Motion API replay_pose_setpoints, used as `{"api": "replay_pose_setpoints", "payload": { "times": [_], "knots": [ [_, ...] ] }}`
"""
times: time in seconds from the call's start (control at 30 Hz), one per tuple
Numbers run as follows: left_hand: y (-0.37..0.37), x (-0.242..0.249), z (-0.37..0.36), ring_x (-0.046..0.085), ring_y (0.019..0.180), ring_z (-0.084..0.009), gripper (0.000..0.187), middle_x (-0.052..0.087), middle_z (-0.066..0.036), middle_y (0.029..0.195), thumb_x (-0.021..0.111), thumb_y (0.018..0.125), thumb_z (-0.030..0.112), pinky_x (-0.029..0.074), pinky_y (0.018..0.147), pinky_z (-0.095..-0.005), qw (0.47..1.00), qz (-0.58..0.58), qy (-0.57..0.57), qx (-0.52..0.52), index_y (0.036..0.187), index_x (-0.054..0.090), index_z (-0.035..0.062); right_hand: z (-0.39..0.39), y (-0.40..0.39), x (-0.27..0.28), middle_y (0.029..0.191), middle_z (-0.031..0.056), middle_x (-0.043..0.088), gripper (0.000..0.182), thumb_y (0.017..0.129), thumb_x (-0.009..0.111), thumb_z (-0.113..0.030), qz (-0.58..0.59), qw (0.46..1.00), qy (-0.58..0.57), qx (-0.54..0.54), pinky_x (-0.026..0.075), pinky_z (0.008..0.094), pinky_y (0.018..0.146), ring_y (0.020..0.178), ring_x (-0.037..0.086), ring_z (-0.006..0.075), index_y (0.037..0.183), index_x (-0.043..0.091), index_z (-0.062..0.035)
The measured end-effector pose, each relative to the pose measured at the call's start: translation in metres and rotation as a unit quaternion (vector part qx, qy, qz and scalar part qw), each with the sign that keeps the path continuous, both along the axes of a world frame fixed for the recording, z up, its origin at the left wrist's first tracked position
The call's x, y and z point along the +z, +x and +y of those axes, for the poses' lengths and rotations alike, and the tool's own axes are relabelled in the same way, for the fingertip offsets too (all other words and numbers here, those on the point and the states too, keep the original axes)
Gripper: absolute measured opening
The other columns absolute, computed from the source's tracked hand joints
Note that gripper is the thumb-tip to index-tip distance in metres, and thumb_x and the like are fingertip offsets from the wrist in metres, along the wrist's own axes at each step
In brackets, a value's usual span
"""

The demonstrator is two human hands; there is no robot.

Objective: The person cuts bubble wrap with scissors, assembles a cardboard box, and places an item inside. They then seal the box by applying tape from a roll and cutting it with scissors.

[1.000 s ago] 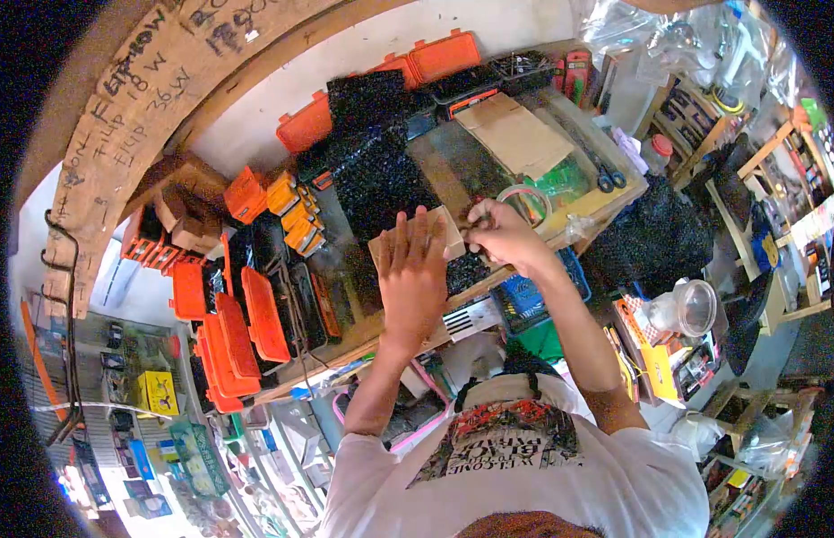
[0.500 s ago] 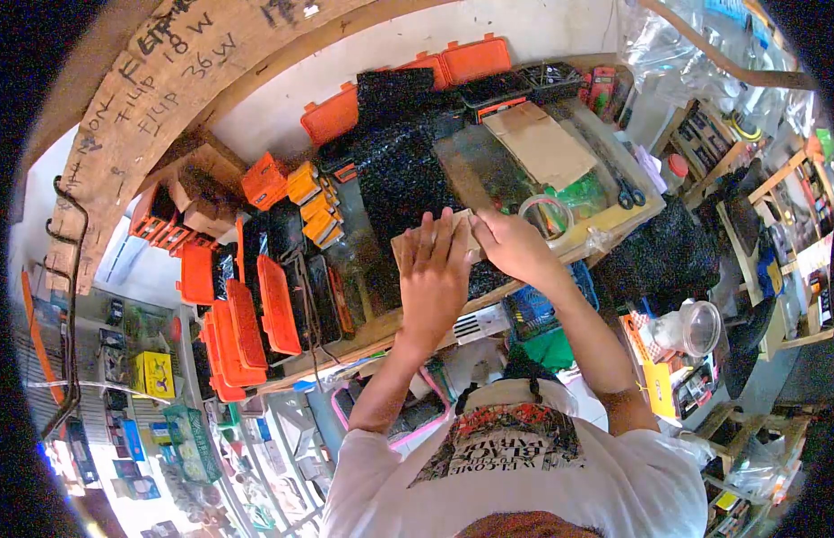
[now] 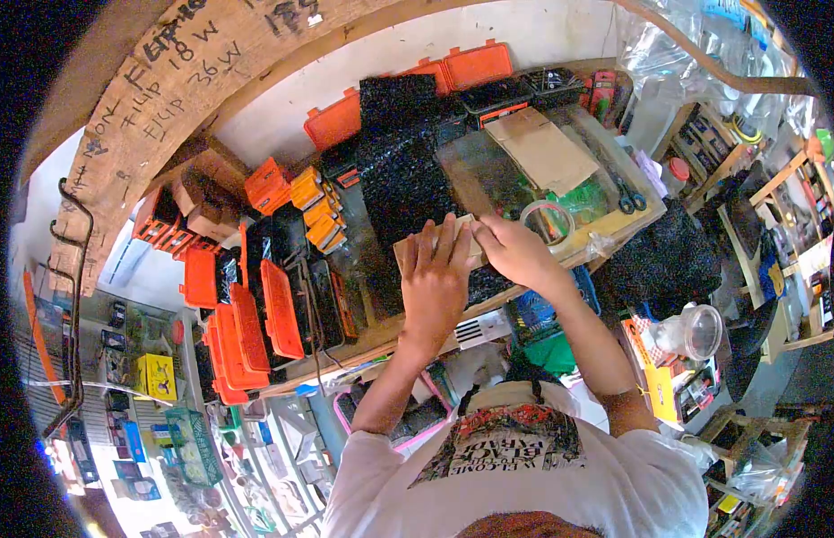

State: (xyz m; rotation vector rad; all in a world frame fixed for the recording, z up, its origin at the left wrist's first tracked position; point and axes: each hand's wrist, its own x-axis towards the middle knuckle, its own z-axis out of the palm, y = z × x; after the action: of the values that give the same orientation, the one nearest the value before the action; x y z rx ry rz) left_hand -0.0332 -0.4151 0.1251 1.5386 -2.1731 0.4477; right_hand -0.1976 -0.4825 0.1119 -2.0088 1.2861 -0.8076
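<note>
A small piece of brown cardboard (image 3: 477, 257) is at the front edge of the workbench, over black bubble wrap (image 3: 401, 170). My left hand (image 3: 435, 282) lies flat across it with the fingers stretched out, covering most of it. At its right end my right hand (image 3: 517, 254) is closed, thumb toward the left hand, gripping the cardboard's edge. Whether the cardboard is a folded sheet or a box is hidden under the hands. Just right of the right hand is a roll of tape (image 3: 548, 221).
A flat cardboard sheet (image 3: 542, 148) and black scissors (image 3: 629, 197) lie on the glass-topped bench. Orange cases (image 3: 280, 308) with raised lids and small yellow-orange boxes (image 3: 321, 215) crowd the left. A black bubble-wrapped bundle (image 3: 661, 260) stands at the right.
Both hands stay on the cardboard with nearly the same grip. The whole view has shifted slightly, so the bench appears a little lower.
</note>
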Motion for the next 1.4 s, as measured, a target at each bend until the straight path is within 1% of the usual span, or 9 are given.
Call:
{"api": "replay_pose_setpoints", "payload": {
  "times": [0.43, 0.47, 0.63, 0.83, 0.97, 1.0, 1.2, 1.3, 1.4],
  "knots": [
    [-0.002, 0.000, 0.002, 0.050, 0.133, -0.0352, 0.047, 0.054, -0.012, 0.146, 0.061, 0.094, 0.025, 0.035, 0.112, -0.0536, 1.000, 0.014, 0.011, -0.001, 0.139, 0.056, 0.0106, -0.013, -0.007, -0.015, 0.091, 0.0286, 0.065, 0.032, 0.101, 0.050, -0.027, -0.130, 0.988, -0.015, 0.085, 0.051, 0.0485, 0.075, 0.087, 0.066, 0.0455, 0.104, 0.062, 0.0023],
    [-0.001, 0.000, 0.001, 0.050, 0.132, -0.0362, 0.046, 0.054, -0.013, 0.147, 0.059, 0.096, 0.025, 0.035, 0.111, -0.0546, 1.000, 0.009, 0.009, 0.000, 0.141, 0.055, 0.0118, -0.012, -0.012, -0.014, 0.078, 0.0193, 0.065, 0.031, 0.103, 0.051, -0.029, -0.148, 0.982, -0.082, 0.085, 0.049, 0.0405, 0.066, 0.071, 0.066, 0.0322, 0.102, 0.064, -0.0004],
    [0.001, 0.003, 0.003, 0.047, 0.135, -0.0391, 0.045, 0.049, -0.014, 0.150, 0.058, 0.097, 0.027, 0.034, 0.112, -0.0555, 1.000, 0.001, 0.015, -0.012, 0.141, 0.056, 0.0161, 0.015, -0.067, 0.061, 0.062, -0.0046, 0.045, 0.033, 0.107, 0.049, -0.033, -0.261, 0.961, 0.087, 0.000, 0.030, 0.0217, 0.051, 0.054, 0.039, 0.0028, 0.095, 0.064, -0.0061],
    [0.000, 0.012, 0.007, 0.038, 0.141, -0.0443, 0.049, 0.048, -0.020, 0.149, 0.064, 0.094, 0.033, 0.031, 0.114, -0.0589, 0.999, 0.012, 0.023, -0.021, 0.140, 0.057, 0.0174, 0.011, -0.108, 0.055, 0.066, -0.0051, 0.048, 0.023, 0.103, 0.058, -0.024, -0.094, 0.995, -0.026, -0.002, 0.036, 0.0241, 0.054, 0.060, 0.045, 0.0037, 0.095, 0.064, -0.0034],
    [0.000, 0.015, 0.009, 0.033, 0.144, -0.0446, 0.051, 0.043, -0.020, 0.153, 0.063, 0.095, 0.037, 0.026, 0.117, -0.0605, 0.998, 0.032, 0.049, -0.023, 0.141, 0.057, 0.0174, 0.012, -0.109, 0.023, 0.073, 0.0094, 0.064, 0.020, 0.095, 0.067, -0.021, 0.040, 0.988, -0.149, 0.008, 0.045, 0.0309, 0.057, 0.059, 0.058, 0.0175, 0.096, 0.068, -0.0013],
    [0.000, 0.015, 0.008, 0.032, 0.144, -0.0449, 0.051, 0.043, -0.020, 0.153, 0.063, 0.095, 0.038, 0.026, 0.117, -0.0606, 0.998, 0.030, 0.050, -0.021, 0.141, 0.057, 0.0174, 0.015, -0.105, 0.028, 0.078, 0.0158, 0.068, 0.021, 0.089, 0.072, -0.021, 0.074, 0.994, -0.085, 0.015, 0.049, 0.0384, 0.066, 0.068, 0.063, 0.0289, 0.093, 0.071, -0.0002],
    [-0.006, 0.030, 0.014, 0.036, 0.142, -0.0442, 0.047, 0.046, -0.021, 0.150, 0.066, 0.094, 0.030, 0.032, 0.114, -0.0564, 0.994, 0.084, 0.034, -0.068, 0.138, 0.059, 0.0144, 0.014, -0.094, 0.007, 0.081, 0.0165, 0.069, 0.020, 0.083, 0.077, -0.020, 0.134, 0.967, -0.217, -0.023, 0.048, 0.0441, 0.079, 0.084, 0.062, 0.0362, 0.087, 0.073, -0.0006],
    [-0.006, 0.038, 0.026, 0.048, 0.135, -0.0382, 0.043, 0.050, -0.020, 0.145, 0.068, 0.093, 0.017, 0.042, 0.108, -0.0473, 0.935, 0.276, 0.098, -0.198, 0.135, 0.059, 0.0083, 0.022, -0.094, 0.012, 0.081, 0.0138, 0.068, 0.015, 0.083, 0.078, -0.015, 0.021, 0.985, -0.167, -0.038, 0.049, 0.0378, 0.074, 0.081, 0.064, 0.0293, 0.088, 0.074, -0.0008],
    [-0.019, 0.019, 0.051, 0.057, 0.125, -0.0248, 0.036, 0.053, -0.017, 0.142, 0.060, 0.098, 0.011, 0.047, 0.100, -0.0376, 0.730, 0.578, 0.221, -0.291, 0.133, 0.057, 0.0009, 0.043, -0.096, 0.020, 0.082, 0.0100, 0.068, 0.012, 0.083, 0.078, -0.009, -0.109, 0.988, -0.106, -0.040, 0.048, 0.0309, 0.072, 0.079, 0.063, 0.0203, 0.090, 0.074, -0.0001]
  ]
}}
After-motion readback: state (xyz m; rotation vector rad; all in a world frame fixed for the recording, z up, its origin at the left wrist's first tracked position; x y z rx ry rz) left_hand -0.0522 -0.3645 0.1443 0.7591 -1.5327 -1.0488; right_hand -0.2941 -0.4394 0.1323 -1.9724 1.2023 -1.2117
